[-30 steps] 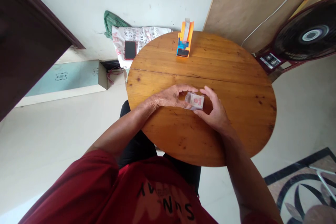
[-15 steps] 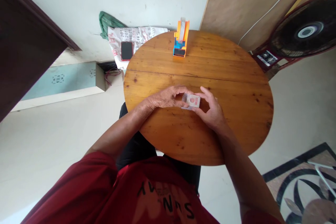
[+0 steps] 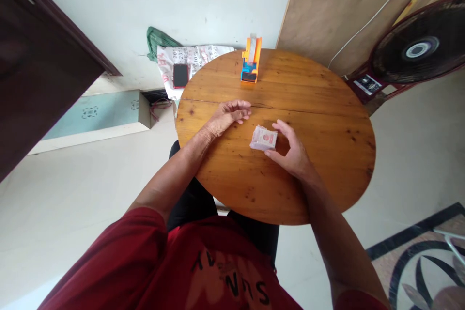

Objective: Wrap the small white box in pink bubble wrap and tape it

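On the round wooden table, a small white box (image 3: pixel 268 139) with red print sits in clear plastic wrap, which bunches loosely at its left end. My right hand (image 3: pixel 292 151) curves around the box's right end, thumb at the near side and fingertips at the far side, seeming to hold it lightly. Up and to the left of the box, my left hand (image 3: pixel 232 115) is off it, with loosely curled fingers and nothing visible in them. Farther back stands an orange and blue tape dispenser (image 3: pixel 250 60) carrying a roll of clear tape.
The wooden table (image 3: pixel 327 155) ends close to my body. Left of its far edge, a phone (image 3: pixel 180 76) lies on a printed white sack (image 3: pixel 167 65), beside a green bag (image 3: pixel 160 41). A large fan (image 3: pixel 417 48) stands at the right.
My left hand has let go of the wrapped box and moved up and left. The right hand stays at the box's right end. The view has shifted slightly.
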Tool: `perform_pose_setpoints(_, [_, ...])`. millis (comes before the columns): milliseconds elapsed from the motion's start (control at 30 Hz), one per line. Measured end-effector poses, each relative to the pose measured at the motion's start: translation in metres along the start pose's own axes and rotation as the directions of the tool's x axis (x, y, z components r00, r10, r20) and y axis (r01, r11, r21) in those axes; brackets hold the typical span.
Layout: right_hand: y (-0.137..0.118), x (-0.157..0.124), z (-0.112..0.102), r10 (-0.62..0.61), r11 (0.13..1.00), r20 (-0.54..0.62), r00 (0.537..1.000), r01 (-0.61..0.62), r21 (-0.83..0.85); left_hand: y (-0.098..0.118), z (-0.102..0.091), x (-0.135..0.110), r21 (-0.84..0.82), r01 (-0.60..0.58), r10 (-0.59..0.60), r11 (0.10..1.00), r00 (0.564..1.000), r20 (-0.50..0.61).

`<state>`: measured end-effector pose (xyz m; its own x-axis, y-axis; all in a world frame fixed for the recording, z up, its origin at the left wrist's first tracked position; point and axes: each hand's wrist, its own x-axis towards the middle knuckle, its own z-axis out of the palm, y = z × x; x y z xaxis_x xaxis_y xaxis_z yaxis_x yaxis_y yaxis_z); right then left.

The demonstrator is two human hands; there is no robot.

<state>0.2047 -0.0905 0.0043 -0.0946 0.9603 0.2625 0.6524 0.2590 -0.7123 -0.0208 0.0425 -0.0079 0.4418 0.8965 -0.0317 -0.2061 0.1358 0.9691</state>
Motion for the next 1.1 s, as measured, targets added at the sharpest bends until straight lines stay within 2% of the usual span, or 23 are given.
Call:
perform_pose_setpoints(200, [-0.001, 0.003, 0.013, -0.039, 0.999, -0.040, 0.998, 0.039, -0.019, 0.001, 0.002, 0.000, -0.039, 0.021, -0.023, 0.999, 0.998, -0.054])
perform_pose_setpoints(433, [0.001, 0.002, 0.010, -0.035, 0.999, -0.105, 0.994, 0.037, 0.023, -0.001, 0.000, 0.001, -0.064, 0.013, -0.017, 0.998, 0.998, -0.057])
perform_pose_setpoints(567, [0.001, 0.003, 0.005, -0.035, 0.999, -0.006, 0.999, 0.035, -0.003, -0.002, 0.000, 0.002, -0.061, 0.011, -0.015, 0.998, 0.998, -0.061])
perform_pose_setpoints(633, [0.001, 0.003, 0.001, -0.035, 0.999, 0.007, 0.999, 0.035, -0.004, -0.003, 0.000, 0.002, -0.064, 0.007, -0.011, 0.998, 0.998, -0.065])
perform_pose_setpoints(733, [-0.001, 0.001, -0.005, -0.047, 0.998, -0.113, 0.992, 0.053, 0.045, -0.003, 0.001, 0.003, -0.067, 0.004, -0.010, 0.998, 0.996, -0.088])
perform_pose_setpoints(833, [-0.007, -0.002, -0.007, -0.049, 0.997, -0.340, 0.939, 0.066, 0.038, -0.001, 0.003, 0.004, -0.089, 0.019, -0.030, 0.996, 0.992, -0.125])
perform_pose_setpoints(900, [-0.019, -0.005, -0.007, -0.067, 0.998, -0.410, 0.909, 0.067, -0.014, 0.000, 0.004, 0.005, -0.130, 0.033, -0.052, 0.991, 0.987, -0.150])
perform_pose_setpoints(967, [-0.039, -0.007, -0.004, -0.119, 0.993, -0.360, 0.925, 0.105, -0.059, 0.002, 0.004, 0.006, -0.179, 0.036, -0.068, 0.983, 0.981, -0.179])
perform_pose_setpoints(1033, [-0.066, -0.008, 0.002, -0.198, 0.979, -0.227, 0.954, 0.181, -0.092, 0.004, 0.005, 0.006, -0.213, 0.035, -0.080, 0.976, 0.975, -0.209])
perform_pose_setpoints(1100, [-0.096, -0.003, 0.014, -0.267, 0.955, -0.089, 0.960, 0.251, -0.155, 0.006, 0.006, 0.006, -0.235, 0.032, -0.089, 0.971, 0.968, -0.235])
